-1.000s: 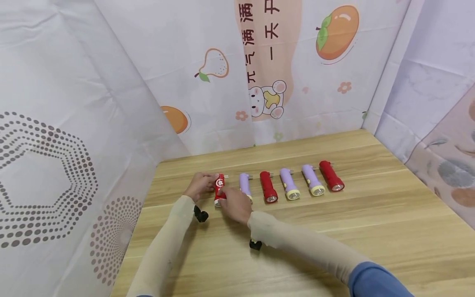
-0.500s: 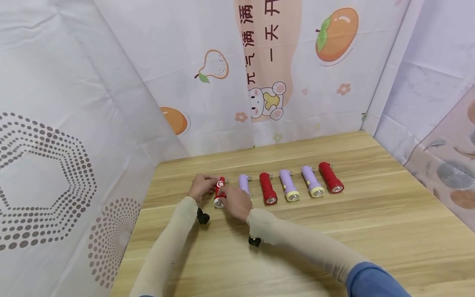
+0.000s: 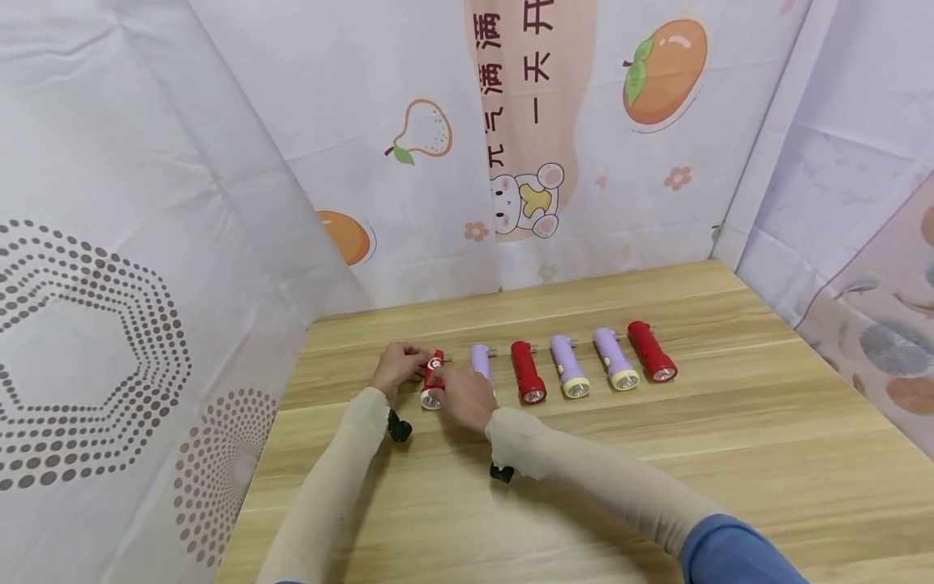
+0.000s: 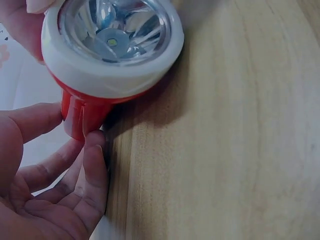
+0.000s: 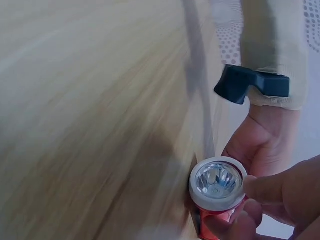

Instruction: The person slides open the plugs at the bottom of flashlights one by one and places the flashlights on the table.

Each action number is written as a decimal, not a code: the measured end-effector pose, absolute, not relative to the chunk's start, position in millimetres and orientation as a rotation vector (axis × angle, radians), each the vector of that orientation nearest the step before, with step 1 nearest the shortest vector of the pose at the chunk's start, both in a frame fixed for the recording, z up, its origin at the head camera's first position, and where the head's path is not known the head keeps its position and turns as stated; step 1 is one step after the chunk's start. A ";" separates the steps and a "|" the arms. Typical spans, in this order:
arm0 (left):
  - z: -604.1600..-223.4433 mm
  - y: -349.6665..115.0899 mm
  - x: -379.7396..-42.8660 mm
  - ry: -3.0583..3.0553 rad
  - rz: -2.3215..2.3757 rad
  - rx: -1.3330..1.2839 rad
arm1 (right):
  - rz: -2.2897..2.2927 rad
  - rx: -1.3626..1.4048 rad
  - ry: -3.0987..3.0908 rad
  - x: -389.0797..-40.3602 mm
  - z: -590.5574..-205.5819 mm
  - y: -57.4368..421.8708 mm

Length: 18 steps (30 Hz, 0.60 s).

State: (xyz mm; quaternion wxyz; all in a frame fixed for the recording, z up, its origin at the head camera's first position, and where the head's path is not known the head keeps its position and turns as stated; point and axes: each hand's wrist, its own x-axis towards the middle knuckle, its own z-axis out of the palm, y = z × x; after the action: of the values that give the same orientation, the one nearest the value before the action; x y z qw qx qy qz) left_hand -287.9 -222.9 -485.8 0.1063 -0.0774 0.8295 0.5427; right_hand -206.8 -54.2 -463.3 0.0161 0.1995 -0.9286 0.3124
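A red flashlight (image 3: 434, 365) with a white head lies at the left end of a row of flashlights. My left hand (image 3: 397, 367) pinches its tail between thumb and fingers, as the left wrist view shows around the red body (image 4: 75, 117). From the other side, my right hand (image 3: 464, 397) grips it near the white head (image 5: 210, 202), thumb on the rim and fingers curled at the body. The lens faces me, and metal plug prongs stick out at the tail. Close to the right hand lies a purple flashlight (image 3: 480, 361), its head partly hidden behind that hand.
Farther right on the wooden table (image 3: 657, 487) lie a red flashlight (image 3: 527, 369), two purple ones with yellow heads, (image 3: 567, 361) and another red flashlight (image 3: 649, 349). Printed cloth (image 3: 409, 268) hangs behind the table and at both sides.
The red flashlight's tail has shifted slightly toward me, and my left hand has moved a little right with it. My right hand stays almost still; the other flashlights keep their places.
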 end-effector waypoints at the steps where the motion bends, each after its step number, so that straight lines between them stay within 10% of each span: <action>1: -485.9 -223.2 -287.3 2.439 1.596 -0.230 | 0.950 0.634 -2.884 -206.5 -463.9 -54.4; 18: -484.3 -239.7 -279.8 2.453 1.527 -0.142 | 0.571 0.731 -2.772 -200.3 -466.7 -50.1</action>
State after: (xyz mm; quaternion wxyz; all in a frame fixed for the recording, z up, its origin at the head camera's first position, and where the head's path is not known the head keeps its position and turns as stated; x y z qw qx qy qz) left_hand -279.8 -239.7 -484.3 0.1238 -0.0486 0.8414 0.5238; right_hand -200.3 -50.1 -466.7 0.1093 0.2485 -0.9426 0.1944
